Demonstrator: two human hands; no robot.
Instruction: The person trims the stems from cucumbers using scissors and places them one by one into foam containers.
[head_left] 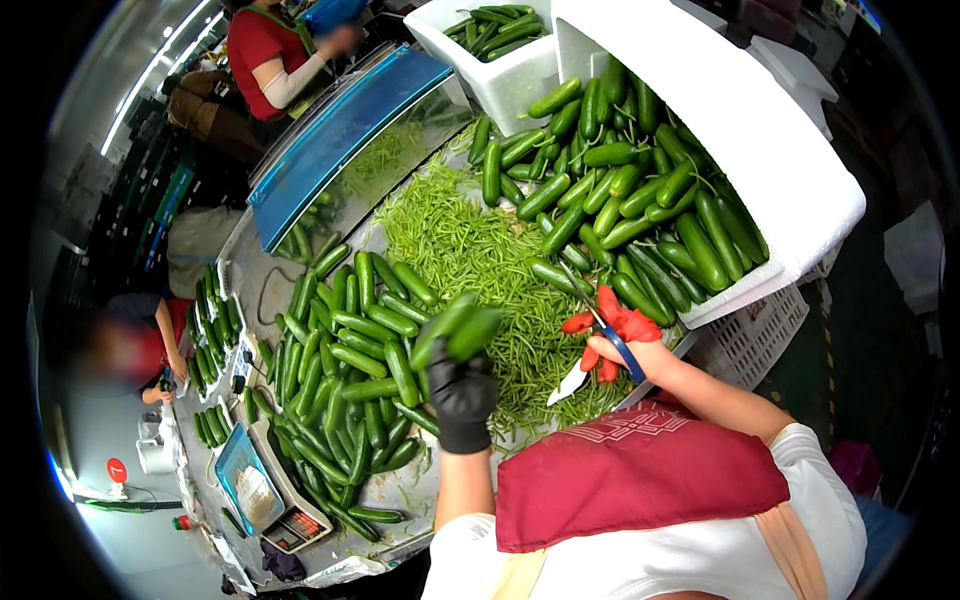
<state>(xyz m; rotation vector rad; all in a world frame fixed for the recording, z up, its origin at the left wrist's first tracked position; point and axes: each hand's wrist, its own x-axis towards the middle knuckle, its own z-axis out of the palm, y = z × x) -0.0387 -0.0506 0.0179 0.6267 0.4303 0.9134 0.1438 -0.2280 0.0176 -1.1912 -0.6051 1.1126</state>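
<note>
My left hand (461, 398), in a black glove, is closed around a pair of green cucumbers (458, 328), which are blurred by motion. It is raised over the table between a heap of cucumbers (345, 375) on the left and a spread of thin green trimmings (470, 250). My right hand (632, 345), with red coverings on its fingers, grips blue-handled scissors (622, 352), their blades pointing away over the trimmings. Below those fingers shows a white pointed piece (568, 385) that I cannot identify. Cucumbers spill from a tipped white foam box (800, 190) just beyond my right hand.
Another white foam box (515, 85) holding cucumbers stands at the back. A blue-edged clear panel (345, 140) rises at the far left. Near the left edge sits a weighing scale (290, 525). A white plastic crate (755, 335) is under the tipped box. Two co-workers stand across the table.
</note>
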